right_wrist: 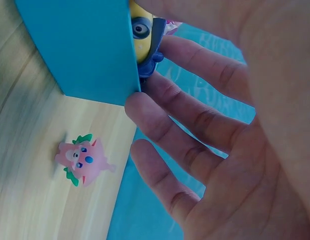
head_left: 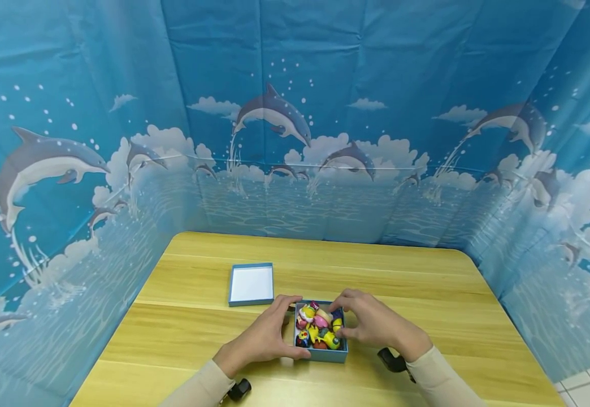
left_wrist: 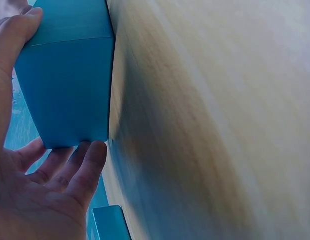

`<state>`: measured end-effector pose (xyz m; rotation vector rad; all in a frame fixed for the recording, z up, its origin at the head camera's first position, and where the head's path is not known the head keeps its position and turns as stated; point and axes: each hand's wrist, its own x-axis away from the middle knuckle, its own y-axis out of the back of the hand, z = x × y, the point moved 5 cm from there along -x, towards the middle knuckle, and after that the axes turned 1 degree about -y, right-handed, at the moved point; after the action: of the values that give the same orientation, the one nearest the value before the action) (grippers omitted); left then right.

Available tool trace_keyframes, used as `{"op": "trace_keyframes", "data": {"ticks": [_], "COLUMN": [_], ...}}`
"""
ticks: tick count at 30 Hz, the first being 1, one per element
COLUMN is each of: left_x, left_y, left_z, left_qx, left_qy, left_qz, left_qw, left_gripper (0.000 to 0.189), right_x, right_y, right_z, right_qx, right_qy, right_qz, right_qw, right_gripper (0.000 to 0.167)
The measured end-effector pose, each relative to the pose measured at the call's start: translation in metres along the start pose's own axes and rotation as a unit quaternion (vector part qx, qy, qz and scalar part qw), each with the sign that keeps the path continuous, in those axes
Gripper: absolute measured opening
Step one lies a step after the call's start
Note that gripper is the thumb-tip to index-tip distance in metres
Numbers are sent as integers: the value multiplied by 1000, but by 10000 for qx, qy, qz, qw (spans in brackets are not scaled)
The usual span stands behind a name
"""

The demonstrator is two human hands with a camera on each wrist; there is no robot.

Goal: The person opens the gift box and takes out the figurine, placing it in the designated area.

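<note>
A blue box (head_left: 328,355) full of small toy figurines (head_left: 320,321) sits on the table. My left hand (head_left: 267,333) grips its left end, thumb at the near side and fingers at the far side; the left wrist view shows them around the box's plain blue wall (left_wrist: 69,92). At the box's right end, my right hand (head_left: 376,322) has thumb and fingers around a yellow-and-blue Minion figurine (right_wrist: 143,42). That figurine stands at the box's inner edge, partly hidden by the thumb. A pink figurine with green parts (right_wrist: 84,159) is on the table beyond the box.
The shallow blue lid (head_left: 251,284), white inside, lies behind and left of the box. A wooden table (head_left: 173,322) carries everything. Blue dolphin-printed curtains (head_left: 295,198) enclose its back and sides. Black wrist devices (head_left: 391,360) are worn on both arms.
</note>
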<state>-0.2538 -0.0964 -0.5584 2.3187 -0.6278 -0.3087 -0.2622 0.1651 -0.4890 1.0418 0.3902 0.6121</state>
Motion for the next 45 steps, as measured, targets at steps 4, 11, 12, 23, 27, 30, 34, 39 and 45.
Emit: {"op": "trace_keyframes", "data": {"ticks": [4,11,12,23,27,30,34,39,45], "left_x": [0,0,0,0,1,1,0,1,2], "left_y": [0,-1,-1,-1,-1,-1,-1,-1,0], "left_z": [1,2,3,1,1,0,0,0,0], "left_qx": [14,-16,-24,8,-22,-37,2,21,15], "left_qy": [8,22,24,-7,11,28,47,57,36], "left_qz": [4,-3,-5,-4,-10,-7,5,19,18], "left_qw": [10000,10000,10000,10000,10000,10000,10000,10000,10000], "left_gripper": [126,127,127,125,125,126,127,126,125], "right_x": [0,0,0,0,0,0,0,0,1], "right_y": [-2,-3,-3,-3,-3,-3,-3,-3,-1], "right_z": [-1,-1,-1,-1,-1,-1,-1,-1,-1], "right_qx": [-10,-20,-24,-2,-16,-22,-8,1,-42], "right_qy": [-6,-36,-39,21,34,37,73,93,98], "right_qz": [34,47,53,57,57,60,57,47,-10], "right_qw": [10000,10000,10000,10000,10000,10000,10000,9999,9999], "right_gripper": [42,41,41,38,38,37,37,35,33]}}
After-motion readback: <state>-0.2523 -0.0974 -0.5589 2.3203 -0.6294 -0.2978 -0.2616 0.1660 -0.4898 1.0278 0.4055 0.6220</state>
